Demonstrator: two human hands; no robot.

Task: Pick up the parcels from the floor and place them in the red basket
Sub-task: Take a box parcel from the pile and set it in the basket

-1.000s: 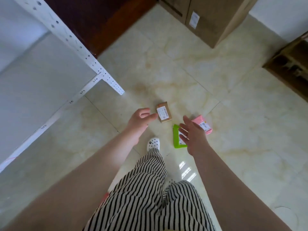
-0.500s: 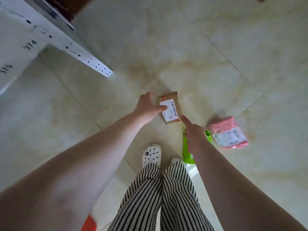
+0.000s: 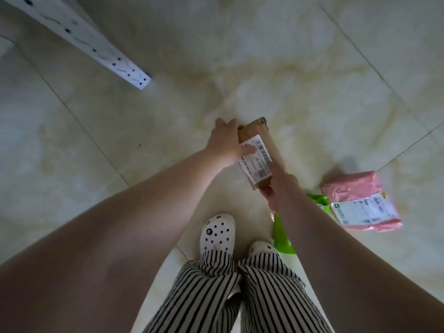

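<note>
Head view is showing someone bending low over a pale tiled floor (image 3: 312, 56), and I'm reading the job as barely begun: no parcel is sitting in any red basket, and the basket itself isn't showing here at all, so I can't say where it stands.

Going from the left, a white perforated shelf leg (image 3: 96, 48) is slanting down to the tiles, well apart from the work. Next, the left hand (image 3: 224, 146) is gripping the brown parcel (image 3: 260, 150) along its left edge, the thumb lying across the white label and the other fingers curling over the far corner. The parcel is lying between the two hands, touching both. The right hand (image 3: 276, 186) is holding its near end, fingers curling under that edge and one fingertip pressing up on the label; whether the parcel is lifted off the tiles I can't tell.

Further right, a green parcel (image 3: 282, 239) is lying on the floor, partly hidden behind the right forearm, and just beside it a pink parcel (image 3: 353, 191) is resting label up. Neither is being touched.

So I'm judging three parcels left to carry: the brown one in hand, the green and pink waiting.
</note>
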